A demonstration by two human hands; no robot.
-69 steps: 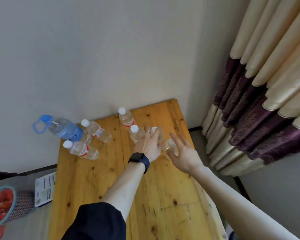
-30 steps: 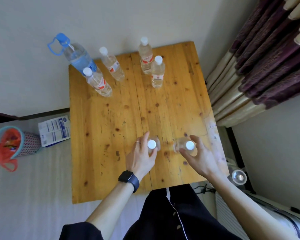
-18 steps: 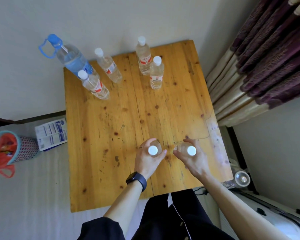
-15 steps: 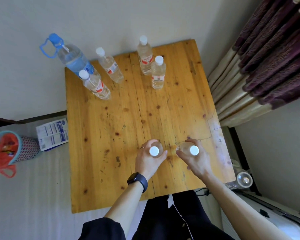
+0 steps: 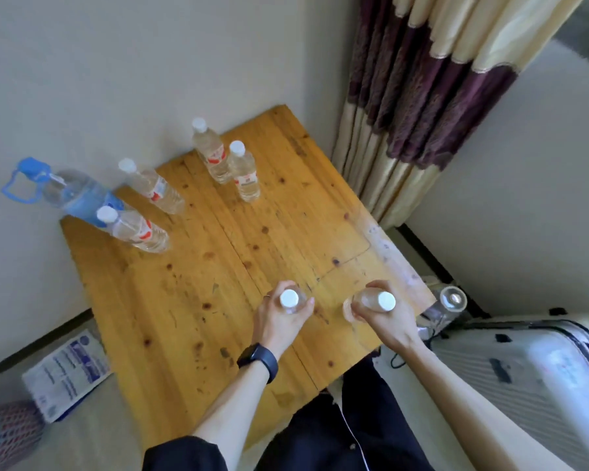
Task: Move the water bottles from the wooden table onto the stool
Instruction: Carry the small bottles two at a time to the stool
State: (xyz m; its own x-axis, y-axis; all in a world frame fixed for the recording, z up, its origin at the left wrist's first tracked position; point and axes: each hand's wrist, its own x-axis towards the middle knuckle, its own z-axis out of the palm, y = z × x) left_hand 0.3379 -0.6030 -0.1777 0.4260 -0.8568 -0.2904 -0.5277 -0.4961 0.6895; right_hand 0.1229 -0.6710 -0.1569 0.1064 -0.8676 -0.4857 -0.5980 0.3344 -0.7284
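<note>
Our left hand [image 5: 278,322] grips one white-capped water bottle [image 5: 289,298] and our right hand [image 5: 390,322] a second bottle [image 5: 385,301] at the wooden table's [image 5: 218,300] five o'clock edge, four more bottles [image 5: 244,173] standing around eleven.

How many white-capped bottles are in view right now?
6: one bottle in the left hand, one in the right hand, two standing at the table's far edge, two at its left by the blue-capped jug.

Glossy knotty wooden table [image 5: 191,300], clear plastic water bottles [image 5: 244,171], matt painted wall [image 5: 116,62], cloth curtain [image 5: 422,96]
</note>
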